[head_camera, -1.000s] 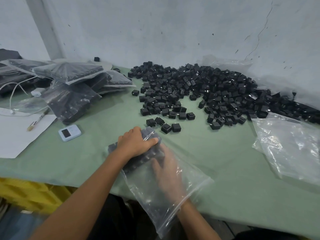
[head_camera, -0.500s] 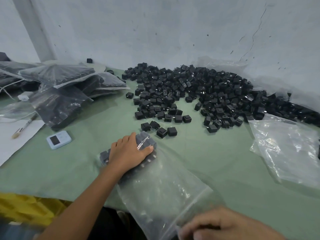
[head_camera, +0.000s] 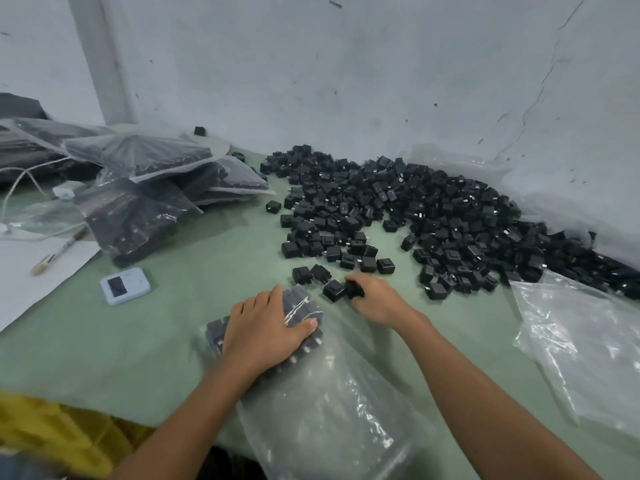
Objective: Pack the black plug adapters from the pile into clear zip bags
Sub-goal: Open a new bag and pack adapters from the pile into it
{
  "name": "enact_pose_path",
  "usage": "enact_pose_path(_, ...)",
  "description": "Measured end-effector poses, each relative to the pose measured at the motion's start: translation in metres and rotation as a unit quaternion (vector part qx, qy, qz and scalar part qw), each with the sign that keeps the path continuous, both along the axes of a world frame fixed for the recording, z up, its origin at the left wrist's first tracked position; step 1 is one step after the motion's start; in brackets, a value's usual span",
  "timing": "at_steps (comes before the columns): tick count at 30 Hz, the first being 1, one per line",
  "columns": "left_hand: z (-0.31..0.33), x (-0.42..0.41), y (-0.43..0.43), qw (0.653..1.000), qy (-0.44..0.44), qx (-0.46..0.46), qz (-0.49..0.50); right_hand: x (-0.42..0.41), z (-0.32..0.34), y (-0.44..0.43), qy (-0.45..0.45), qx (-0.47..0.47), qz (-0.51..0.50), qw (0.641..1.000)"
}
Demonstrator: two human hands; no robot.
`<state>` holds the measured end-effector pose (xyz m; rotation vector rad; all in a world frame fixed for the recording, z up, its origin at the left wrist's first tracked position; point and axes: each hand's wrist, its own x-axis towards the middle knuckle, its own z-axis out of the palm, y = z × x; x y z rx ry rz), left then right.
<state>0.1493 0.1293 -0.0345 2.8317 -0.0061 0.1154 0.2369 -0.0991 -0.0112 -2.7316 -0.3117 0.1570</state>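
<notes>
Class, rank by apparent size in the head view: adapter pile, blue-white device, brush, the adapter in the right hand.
1. adapter pile
2. blue-white device and brush: unsure, brush longer, device broader
3. adapter in the right hand

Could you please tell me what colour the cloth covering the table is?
The table cloth is pale green, seen best in the head view.

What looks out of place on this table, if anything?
One stray adapter sits by the wall behind the filled bags, well apart from the pile. Otherwise nothing stands out.
</notes>
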Motion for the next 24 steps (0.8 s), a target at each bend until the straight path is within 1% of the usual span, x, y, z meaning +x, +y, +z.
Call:
enact_pose_path(3, -0.001, 0.001, 0.0, 1.0, -0.007, -0.001, -0.003, 0.001, -0.003, -0.004, -0.007, 0.048, -0.048, 0.998)
enact_pose_path(4, -0.001, 0.001, 0.0, 1.0, -0.005, 0.0, -0.003, -0.003, -0.001, -0.006, 0.004, 0.082, -0.069, 0.994)
enact_pose_path(5, -0.001, 0.001, 0.0, 1.0, -0.002, 0.0, -0.002, -0.01, 0.002, -0.009, 0.024, 0.147, -0.099, 0.984)
enact_pose_path(6, -0.001, 0.001, 0.0, 1.0, -0.001, -0.001, 0.0, -0.02, 0.006, -0.011, 0.051, 0.236, -0.13, 0.962)
enact_pose_path(8, 0.001, 0.002, 0.0, 1.0, 0.0, -0.001, 0.001, -0.05, 0.021, -0.021, 0.084, 0.409, -0.166, 0.894)
enact_pose_path(9, 0.002, 0.002, -0.001, 1.0, 0.001, -0.001, 0.001, -0.071, 0.03, -0.028, 0.084, 0.464, -0.171, 0.865)
enact_pose_path(13, 0.004, 0.001, -0.001, 1.0, 0.015, -0.003, 0.004, -0.181, 0.051, -0.061, 0.094, 0.599, -0.164, 0.778)
enact_pose_path(15, 0.005, 0.001, -0.001, 1.0, 0.02, -0.001, 0.006, -0.236, 0.048, -0.07, 0.123, 0.635, -0.2, 0.736)
enact_pose_path(16, 0.005, 0.001, -0.001, 1.0, 0.021, -0.002, 0.007, -0.26, 0.042, -0.072, 0.151, 0.634, -0.222, 0.725)
enact_pose_path(17, 0.006, 0.001, -0.001, 1.0, 0.02, -0.004, 0.007, -0.281, 0.034, -0.073, 0.176, 0.627, -0.238, 0.721)
enact_pose_path(18, 0.006, 0.0, -0.001, 1.0, 0.018, -0.006, 0.006, -0.299, 0.026, -0.071, 0.189, 0.609, -0.257, 0.726)
enact_pose_path(20, 0.006, 0.0, 0.0, 1.0, 0.015, -0.006, 0.002, -0.323, 0.015, -0.062, 0.196, 0.565, -0.256, 0.759)
enact_pose_path(21, 0.006, 0.0, 0.0, 1.0, 0.014, -0.005, 0.001, -0.328, 0.012, -0.054, 0.195, 0.559, -0.241, 0.769)
enact_pose_path(24, 0.005, 0.002, 0.0, 1.0, 0.019, -0.002, 0.0, -0.316, 0.006, -0.022, 0.194, 0.589, -0.224, 0.752)
